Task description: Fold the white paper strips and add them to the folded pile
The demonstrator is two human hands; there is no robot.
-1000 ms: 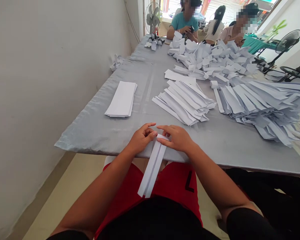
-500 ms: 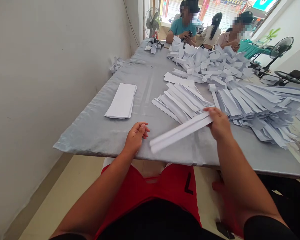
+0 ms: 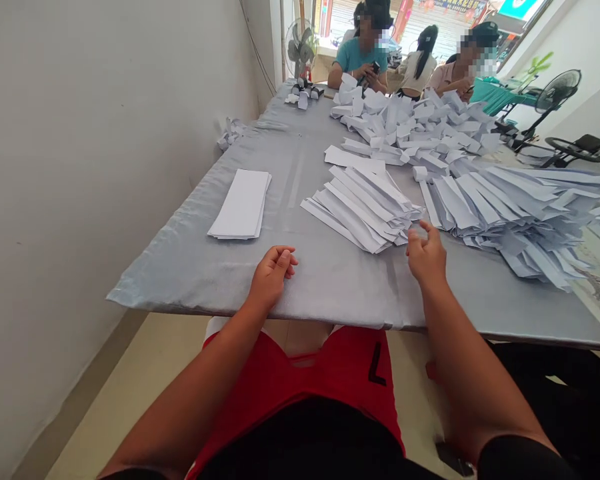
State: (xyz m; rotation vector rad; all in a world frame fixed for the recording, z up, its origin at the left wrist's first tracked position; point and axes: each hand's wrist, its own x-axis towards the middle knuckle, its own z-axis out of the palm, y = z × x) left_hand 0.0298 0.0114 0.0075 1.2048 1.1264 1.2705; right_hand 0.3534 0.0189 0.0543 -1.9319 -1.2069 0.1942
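The counter [image 3: 340, 280] wears a grey cloth; on it, the stack [image 3: 240, 204] of flat white paper lies left of the folded strips [image 3: 363, 208], which serve as landmark; just beyond them lies a flat sheet [image 3: 355, 160]; to their right spreads a larger pile [image 3: 510, 213] of long folded strips; farther back, past the sheet, is a loose heap [image 3: 415, 123] of bent white pieces; at the far left end, well apart from the strips, sit small black and white items [image 3: 303, 93].
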